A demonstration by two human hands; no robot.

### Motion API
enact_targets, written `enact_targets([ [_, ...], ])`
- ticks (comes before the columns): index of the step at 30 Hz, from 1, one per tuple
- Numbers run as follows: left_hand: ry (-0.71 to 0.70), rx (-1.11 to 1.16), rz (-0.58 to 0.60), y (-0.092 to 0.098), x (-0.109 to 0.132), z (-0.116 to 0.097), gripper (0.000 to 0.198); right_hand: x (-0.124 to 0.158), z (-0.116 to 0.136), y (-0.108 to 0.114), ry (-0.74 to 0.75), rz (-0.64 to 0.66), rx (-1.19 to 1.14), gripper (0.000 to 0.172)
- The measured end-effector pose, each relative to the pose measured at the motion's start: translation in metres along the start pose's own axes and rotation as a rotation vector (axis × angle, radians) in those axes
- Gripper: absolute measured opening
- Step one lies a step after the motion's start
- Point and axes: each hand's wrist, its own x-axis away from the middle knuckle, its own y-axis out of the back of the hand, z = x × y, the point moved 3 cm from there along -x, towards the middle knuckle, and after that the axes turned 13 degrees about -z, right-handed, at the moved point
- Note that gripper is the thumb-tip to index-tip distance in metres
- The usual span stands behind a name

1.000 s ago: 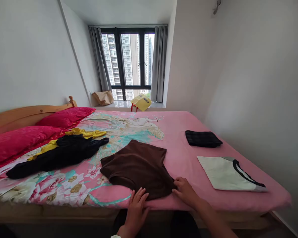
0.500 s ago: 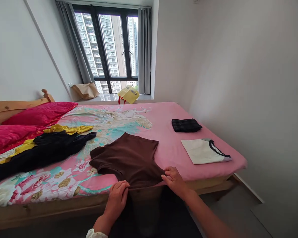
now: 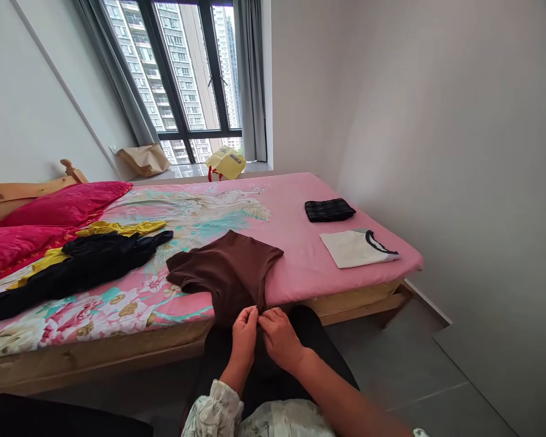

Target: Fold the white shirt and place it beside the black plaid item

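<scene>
A brown short-sleeved top (image 3: 236, 264) lies partly on the bed, its near end drawn over the bed's front edge toward me. My left hand (image 3: 244, 334) pinches the near edge of the top. Close beside it, almost touching, my right hand (image 3: 279, 337) is closed on the same edge, thumb and fingers together. The cloth bunches into folds where the two hands meet. Just what part of the edge sits between the fingertips is hidden.
On the bed's pink cover (image 3: 295, 279) lie a folded cream shirt (image 3: 348, 250) and a folded black checked garment (image 3: 330, 210). Black clothing (image 3: 95, 261) and yellow clothing (image 3: 122, 228) are heaped at left, near red pillows (image 3: 64, 203). A yellow bag (image 3: 227, 162) and paper bag (image 3: 145, 159) stand by the window.
My hands have come together from opposite corners of the top's near edge, the right one moving left. The cloth between them has gathered and narrowed. The view has tilted down.
</scene>
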Motion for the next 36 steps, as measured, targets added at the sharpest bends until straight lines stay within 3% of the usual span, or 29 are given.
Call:
enact_targets([
  [5, -0.093, 0.011, -0.154, 0.011, 0.014, -0.007, 0.043, 0.009, 0.013, 0.007, -0.169, -0.072, -0.215, 0.028],
  [10, -0.186, -0.042, -0.22, 0.026, 0.026, -0.016, 0.049, 0.003, 0.018, 0.001, -0.349, -0.079, -0.321, 0.025],
  [16, -0.34, -0.179, -0.094, 0.028, 0.038, -0.01, 0.04, -0.004, 0.004, -0.011, -0.394, 0.112, 0.002, 0.027],
  [20, -0.412, -0.279, -0.022, 0.027, 0.043, -0.008, 0.035, -0.008, 0.001, -0.02, -0.408, 0.202, 0.055, 0.023],
  [26, -0.352, -0.249, -0.018, 0.036, 0.042, 0.004, 0.034, -0.001, -0.007, -0.021, -0.432, 0.181, 0.057, 0.018],
  [31, -0.279, -0.2, -0.048, 0.04, 0.045, 0.009, 0.034, 0.012, -0.009, -0.022, -0.426, 0.205, -0.134, 0.026],
  [36, -0.269, -0.182, 0.016, 0.037, 0.052, 0.006, 0.033, 0.011, -0.014, -0.028, -0.532, 0.049, -0.227, 0.019],
])
